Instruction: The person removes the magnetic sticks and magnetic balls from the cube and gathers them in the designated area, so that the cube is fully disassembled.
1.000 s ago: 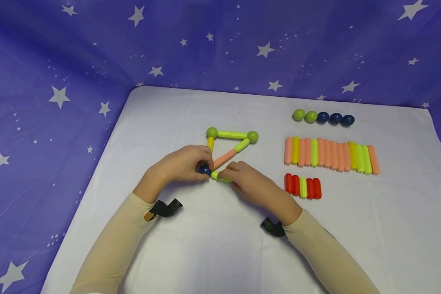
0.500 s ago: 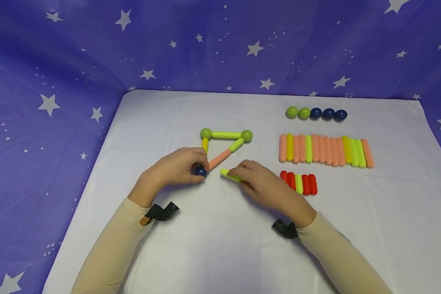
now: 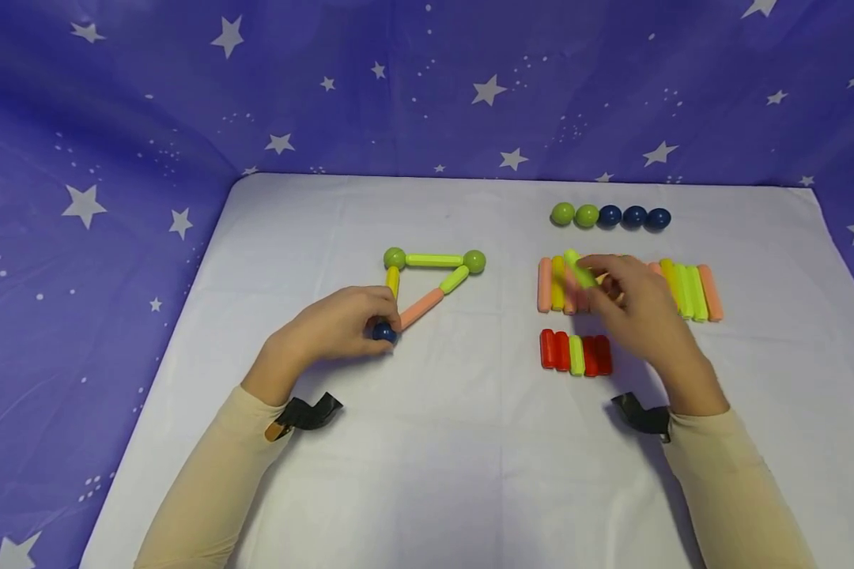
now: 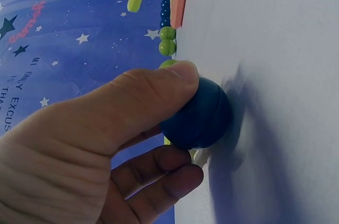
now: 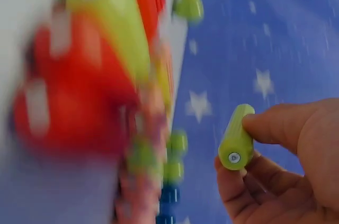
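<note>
My left hand pinches a dark blue ball on the table; the left wrist view shows the thumb on top of the ball. Touching or close to it are a salmon rod and a yellow rod, partly behind the fingers. Two green balls with a lime rod between them, plus a short lime rod, make up the outline's other sides. Over the row of long rods, my right hand holds a lime rod with a round metal end.
Long salmon, yellow and lime rods lie side by side at the right, partly hidden by my right hand. Short red rods with one lime among them lie nearer. Green and dark blue balls line up behind. A starry purple cloth surrounds the white table.
My right hand has carried the lime rod away from the blue ball, rightward to above the row of long rods. My left hand keeps hold of the blue ball. The head view shifted slightly.
</note>
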A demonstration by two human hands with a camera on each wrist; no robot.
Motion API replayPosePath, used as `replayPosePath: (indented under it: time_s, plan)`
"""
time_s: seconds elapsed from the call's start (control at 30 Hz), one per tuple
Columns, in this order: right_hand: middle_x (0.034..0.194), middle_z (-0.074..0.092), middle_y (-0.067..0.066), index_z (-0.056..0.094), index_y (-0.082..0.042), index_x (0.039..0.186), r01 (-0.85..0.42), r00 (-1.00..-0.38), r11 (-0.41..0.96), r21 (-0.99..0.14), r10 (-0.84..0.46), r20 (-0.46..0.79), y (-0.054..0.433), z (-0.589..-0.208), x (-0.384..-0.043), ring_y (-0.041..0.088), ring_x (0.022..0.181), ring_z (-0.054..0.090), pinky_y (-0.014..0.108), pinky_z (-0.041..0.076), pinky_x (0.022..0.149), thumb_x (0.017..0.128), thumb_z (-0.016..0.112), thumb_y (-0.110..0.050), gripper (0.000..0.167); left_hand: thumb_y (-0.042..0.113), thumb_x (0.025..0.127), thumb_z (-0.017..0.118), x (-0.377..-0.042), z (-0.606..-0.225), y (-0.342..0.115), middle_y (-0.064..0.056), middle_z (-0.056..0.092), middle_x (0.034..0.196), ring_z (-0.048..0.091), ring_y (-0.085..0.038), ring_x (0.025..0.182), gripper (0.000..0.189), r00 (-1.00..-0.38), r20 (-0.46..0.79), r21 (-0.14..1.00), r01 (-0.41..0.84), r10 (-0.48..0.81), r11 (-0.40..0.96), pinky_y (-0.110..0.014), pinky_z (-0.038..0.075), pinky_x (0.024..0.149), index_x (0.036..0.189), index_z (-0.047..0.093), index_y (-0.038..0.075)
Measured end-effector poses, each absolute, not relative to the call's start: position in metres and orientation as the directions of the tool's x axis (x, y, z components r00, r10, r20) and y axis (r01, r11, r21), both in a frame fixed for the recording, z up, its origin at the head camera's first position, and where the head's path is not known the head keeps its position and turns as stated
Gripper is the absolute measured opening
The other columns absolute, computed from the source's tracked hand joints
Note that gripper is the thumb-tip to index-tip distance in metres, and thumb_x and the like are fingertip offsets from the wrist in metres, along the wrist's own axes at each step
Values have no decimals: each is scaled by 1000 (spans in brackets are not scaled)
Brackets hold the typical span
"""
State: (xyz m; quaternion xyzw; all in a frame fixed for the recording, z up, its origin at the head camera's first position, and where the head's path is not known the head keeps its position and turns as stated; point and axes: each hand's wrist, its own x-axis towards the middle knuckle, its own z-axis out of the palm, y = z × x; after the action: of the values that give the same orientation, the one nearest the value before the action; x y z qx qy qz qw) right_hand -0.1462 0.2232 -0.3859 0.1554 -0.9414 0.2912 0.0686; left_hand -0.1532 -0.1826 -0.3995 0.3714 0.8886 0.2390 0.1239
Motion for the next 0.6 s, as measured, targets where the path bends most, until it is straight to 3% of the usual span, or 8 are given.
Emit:
replayPosePath:
  time_s: [0.13, 0.23, 0.4, 0.6]
  plan:
    - [111, 62, 18, 60, -10, 130, -144, -977, 829, -540, -33, 209, 269, -379, -153, 26, 83, 55, 19, 39, 63, 93, 57, -10, 36, 18, 80, 81, -152, -400, -182, 8, 58, 91, 55, -14, 77, 19, -693, -40, 512, 604, 720, 611, -27, 46, 69, 96, 72, 15]
    - [121, 60, 22, 54, -14, 138, 54, -980, 838, -543, 148, 130, 305, -378, -154, 33, 95, 56, 20, 39, 65, 96, 53, -19, 43, 17, 80, 81, -152, -400, -182, 7, 58, 92, 55, -14, 78, 19, -692, -38, 515, 605, 721, 608, -27, 46, 70, 96, 72, 15]
    - [133, 53, 26, 42, -13, 148, 305, -935, 812, -497, 354, 4, 353, -390, -154, 43, 112, 51, 40, 44, 74, 97, 48, -24, 52, 16, 80, 81, -151, -400, -182, 7, 59, 92, 56, -16, 78, 18, -695, -44, 517, 599, 718, 611, -27, 46, 70, 96, 72, 15]
    - [136, 46, 32, 35, -4, 150, 400, -912, 798, -450, 396, -109, 383, -409, -154, 49, 119, 46, 58, 42, 85, 99, 46, -21, 55, 16, 79, 81, -152, -400, -181, 7, 59, 92, 56, -16, 78, 18, -691, -27, 515, 609, 722, 603, -27, 46, 71, 95, 72, 15]
